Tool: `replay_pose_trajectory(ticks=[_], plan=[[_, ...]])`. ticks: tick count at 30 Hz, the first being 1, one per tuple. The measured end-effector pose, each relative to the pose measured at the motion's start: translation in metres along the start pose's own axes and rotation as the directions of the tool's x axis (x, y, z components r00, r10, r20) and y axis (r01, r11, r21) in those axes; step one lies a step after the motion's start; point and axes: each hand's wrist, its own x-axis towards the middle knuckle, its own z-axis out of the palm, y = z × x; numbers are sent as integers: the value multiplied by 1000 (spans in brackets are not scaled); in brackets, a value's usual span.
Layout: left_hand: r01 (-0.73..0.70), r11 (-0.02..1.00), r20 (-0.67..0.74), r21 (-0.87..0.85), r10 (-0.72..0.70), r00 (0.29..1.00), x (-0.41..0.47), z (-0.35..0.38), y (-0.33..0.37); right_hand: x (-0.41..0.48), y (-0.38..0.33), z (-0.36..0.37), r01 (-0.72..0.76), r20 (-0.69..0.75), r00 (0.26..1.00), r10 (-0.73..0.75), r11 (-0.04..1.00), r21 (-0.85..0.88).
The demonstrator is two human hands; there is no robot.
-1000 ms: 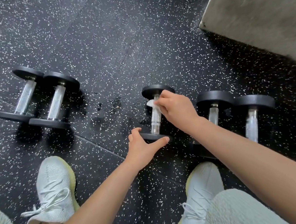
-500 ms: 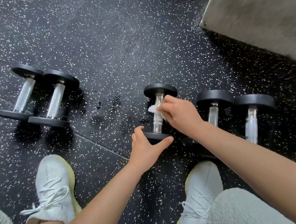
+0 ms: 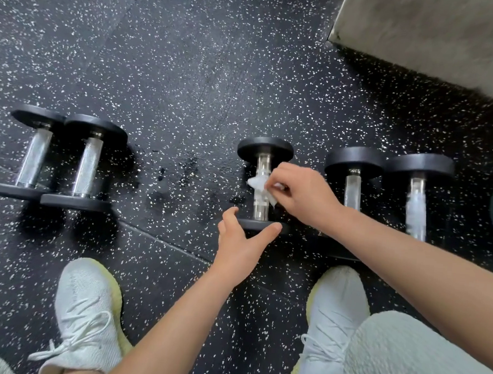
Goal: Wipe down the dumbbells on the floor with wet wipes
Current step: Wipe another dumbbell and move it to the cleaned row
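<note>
Currently: my right hand (image 3: 300,195) pinches wipe (image 3: 257,184) on dumbbell (image 3: 260,209), left hand (image 3: 239,244) splayed bracing near plate (image 3: 261,225); slack bracing risks rolling.

No readable text, seemingly, anywhere.

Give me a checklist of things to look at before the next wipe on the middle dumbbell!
1. The wet wipe is pinched in the right hand: ok.
2. The wipe lies on the metal handle of the middle dumbbell: ok.
3. The left hand rests against the near plate to steady it: ok.
4. There is a gap to the next dumbbell on the right: ok.
5. The wipe is wet enough: cannot tell.
6. The underside of the handle is clean: cannot tell.
</note>
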Motion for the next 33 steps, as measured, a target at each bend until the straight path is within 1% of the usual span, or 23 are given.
replay_pose_trajectory(ticks=[3, 5, 7, 10, 12, 14, 18, 20, 21, 24, 26, 28, 33], plan=[[-3, 1000, -5, 31, 3, 1000, -1, 4, 3, 12, 6, -2, -103, -83, 991, 109, 992, 70], [-5, 999, -19, 53, 6, 1000, 0, 5, 5, 6, 5, -1, -123, -79, 988, 130, 988, 89], [-2, 997, -31, 74, 4, 1000, 1, 6, 7, -6, 4, 2, -91, -35, 995, 94, 992, 82], [0, 994, -40, 112, 5, 999, 2, 8, 6, -21, 1, 1, 13, 61, 998, -17, 999, 51], [-2, 990, -41, 138, 8, 999, 3, 8, 6, -16, 2, -3, 70, 105, 992, -70, 998, 7], [-5, 988, -47, 156, 13, 999, 3, 8, 7, -1, 4, -7, 56, 80, 995, -54, 998, -19], [-28, 979, -86, 204, 46, 995, 0, 11, 10, 19, 7, -10, -50, -14, 999, 49, 998, -25], [-36, 982, -80, 187, 52, 995, 0, 12, 8, 12, 4, -7, -45, -15, 999, 45, 999, -13], [-33, 986, -66, 161, 44, 997, 0, 11, 8, 5, 2, -6, -21, 8, 1000, 21, 1000, -8], [-4, 998, -10, 70, 5, 1000, 3, 9, 9, -14, -2, -6, 88, 136, 987, -85, 996, -11], [-13, 998, 8, 68, 12, 1000, 2, 11, 11, -16, 0, -8, 116, 183, 977, -110, 993, -25], [-26, 997, 5, 79, 26, 1000, 0, 16, 14, -9, 3, -13, 94, 168, 982, -85, 995, -46], [-21, 988, -38, 152, 27, 999, -2, 24, 21, 11, 11, -16, -40, 19, 999, 41, 997, -64]])
